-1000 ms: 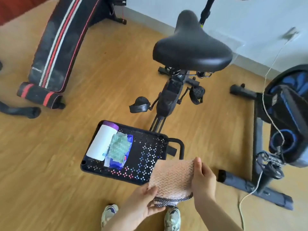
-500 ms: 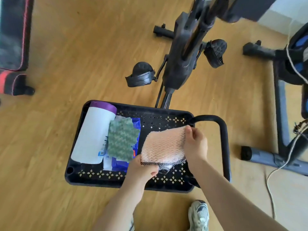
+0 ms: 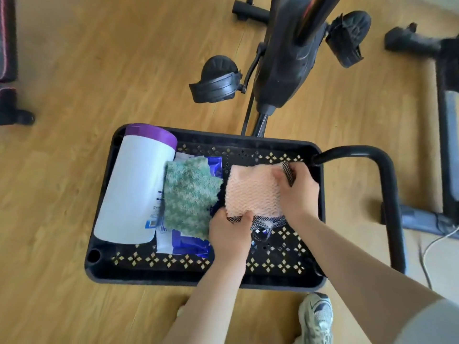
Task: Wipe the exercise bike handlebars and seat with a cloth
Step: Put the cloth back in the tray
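Note:
A pink waffle-textured cloth (image 3: 250,192) with a dark mesh edge lies low over the black perforated tray (image 3: 273,259). My left hand (image 3: 229,232) pinches its near left corner. My right hand (image 3: 296,188) grips its far right edge, fingers curled over the mesh trim. The exercise bike's dark body (image 3: 285,58) and two pedals stand just beyond the tray. Its seat and handlebars are out of view.
In the tray's left half lie a white canister with a purple lid (image 3: 135,189), a green cloth (image 3: 190,197) and a blue wipes pack (image 3: 191,242). A black tube handle (image 3: 387,194) curves off the tray's right side. Another machine's frame (image 3: 447,120) stands right. My shoe (image 3: 315,316) is below.
My view dropped from the bike seat to the tray. Both hands carried the pink cloth down and forward into the tray, beside the green cloth.

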